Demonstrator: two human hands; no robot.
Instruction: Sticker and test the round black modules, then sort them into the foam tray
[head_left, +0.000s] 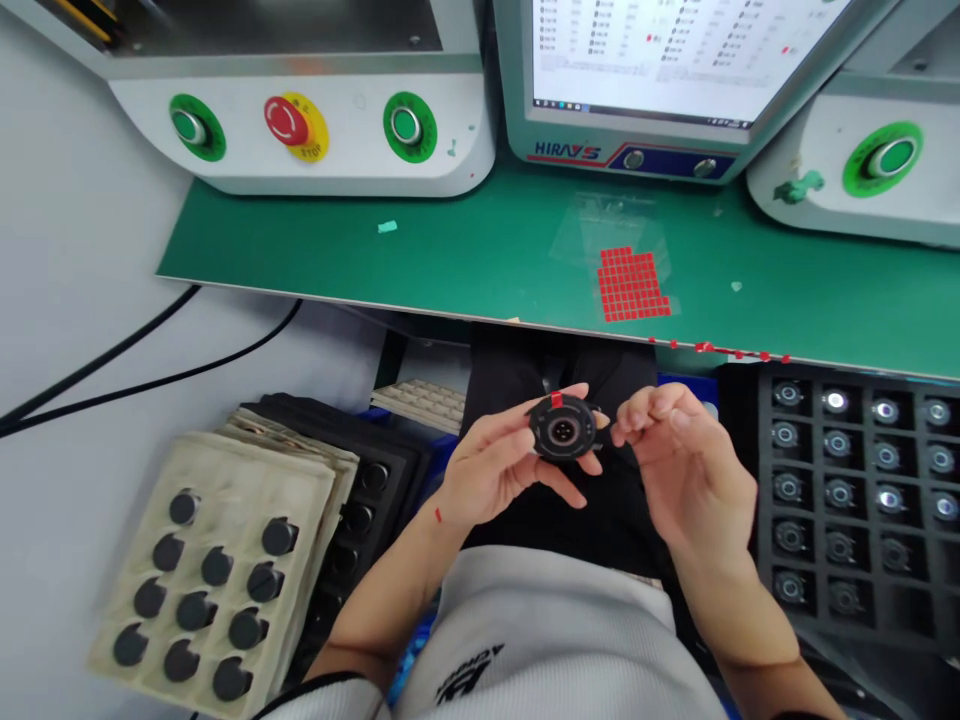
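Watch body (564, 436) sits in the left hand (491, 465), over the person's lap and just beyond the near edge of the green bench (300, 240). Thumb and fingers hold it by its left side and from below, some fingertips showing past the rim. The right hand (694, 465) is just to its right, fingers curled inward and apart from it; whether anything small is pinched at those fingertips, I cannot tell.

One red sticker (556, 399) already lies on the far rim, so marking this piece looks done or nearly so, as I judge it. Many red squares remain on the sticker sheet (634, 285) on the bench. Dark round pieces sit in the pale tray (240, 470) at left, and rows of round pieces fill much of the black tray (764, 500) at right; which of these are finished is unclear.

Its face with the central sensor ring points up toward the head camera. Being round, it has no clear long axis; small projections stick out at its right edge.
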